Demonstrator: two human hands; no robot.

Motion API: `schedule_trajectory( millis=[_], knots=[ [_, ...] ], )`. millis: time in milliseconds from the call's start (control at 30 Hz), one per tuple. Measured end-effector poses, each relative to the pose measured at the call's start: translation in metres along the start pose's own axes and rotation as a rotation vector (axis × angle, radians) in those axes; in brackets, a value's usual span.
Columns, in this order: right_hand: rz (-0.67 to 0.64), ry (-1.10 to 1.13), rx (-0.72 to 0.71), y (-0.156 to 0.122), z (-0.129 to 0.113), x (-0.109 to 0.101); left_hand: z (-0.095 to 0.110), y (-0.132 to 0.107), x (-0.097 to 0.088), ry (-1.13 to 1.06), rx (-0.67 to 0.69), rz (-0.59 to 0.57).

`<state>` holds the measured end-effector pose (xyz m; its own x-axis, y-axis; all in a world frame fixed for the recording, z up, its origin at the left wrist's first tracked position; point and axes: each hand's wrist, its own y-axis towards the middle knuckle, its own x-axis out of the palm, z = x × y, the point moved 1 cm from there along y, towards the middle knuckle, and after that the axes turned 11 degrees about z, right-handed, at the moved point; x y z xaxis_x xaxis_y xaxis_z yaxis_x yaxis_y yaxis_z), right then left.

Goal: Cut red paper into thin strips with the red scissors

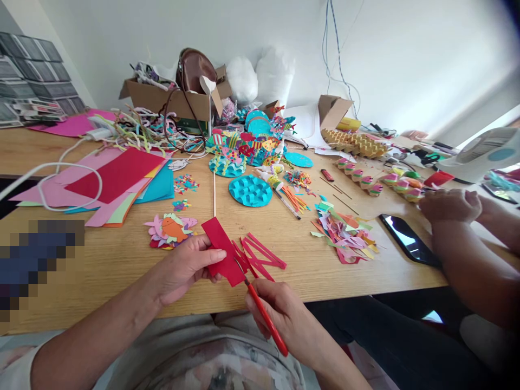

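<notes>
Tilted red paper [228,265] at red-handled scissors [260,306]

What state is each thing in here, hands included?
Left hand: closed on the red paper
Right hand: gripping the scissors
Red paper: held above the table
Scissors: blades at the paper, opening unclear
Red strips: cut, lying loose
Turquoise disc: flat, bumpy side up
Paper sheets: unevenly stacked
Fish cutouts: heaped
Phone: lying flat, screen up
Large cardboard box: open, filled
</notes>
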<state>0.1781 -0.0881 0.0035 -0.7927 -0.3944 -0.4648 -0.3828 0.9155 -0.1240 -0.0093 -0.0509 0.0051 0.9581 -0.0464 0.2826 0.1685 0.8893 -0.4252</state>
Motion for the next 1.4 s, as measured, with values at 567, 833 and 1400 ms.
schedule_trajectory(
  millis=[567,833,1400],
  knots=[
    [0.002,-0.017,0.006,0.0029,-0.0008,-0.0003,-0.0046,-0.0024,0.0032,0.016,-0.018,-0.032],
    [0.023,0.011,0.016,0.004,0.0017,0.0039,-0.0078,0.0019,0.0022,0.018,-0.035,-0.043],
    [0.04,0.103,-0.003,0.0079,-0.0005,0.0048,-0.0075,-0.0016,0.0043,-0.019,-0.074,-0.069]
  ],
)
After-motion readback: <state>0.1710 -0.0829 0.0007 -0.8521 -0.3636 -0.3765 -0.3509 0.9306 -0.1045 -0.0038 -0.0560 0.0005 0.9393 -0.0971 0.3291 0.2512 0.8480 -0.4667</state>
